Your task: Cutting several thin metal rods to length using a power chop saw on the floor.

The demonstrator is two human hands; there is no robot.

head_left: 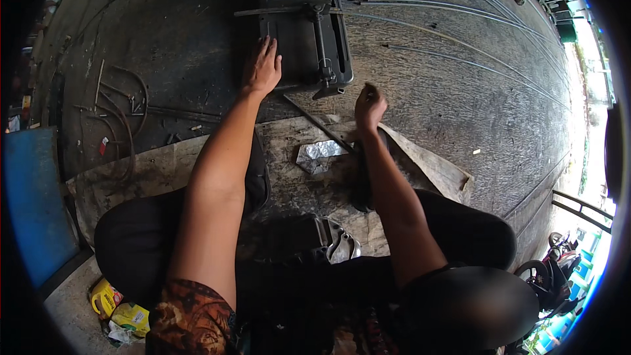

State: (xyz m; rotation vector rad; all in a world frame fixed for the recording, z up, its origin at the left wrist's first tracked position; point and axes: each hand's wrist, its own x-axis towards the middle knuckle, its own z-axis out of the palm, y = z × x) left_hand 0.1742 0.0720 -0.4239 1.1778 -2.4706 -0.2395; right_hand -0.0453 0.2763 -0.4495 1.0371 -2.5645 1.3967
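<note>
The dark rectangular metal machine base [286, 52] with a steel screw clamp [320, 43] sits on the worn grey floor [460, 102]. The left hand [264, 71], open, fingers straight ahead, gripping nothing, reaches its left edge; the right hand [371, 106] curls loosely near its near-right corner, contents impossible to tell.

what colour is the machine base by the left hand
The machine base is dark grey, nearly black; head view shows it best.

Machine base [296, 59] – matt metal | silvery piece [322, 150] – glossy, creased
</note>
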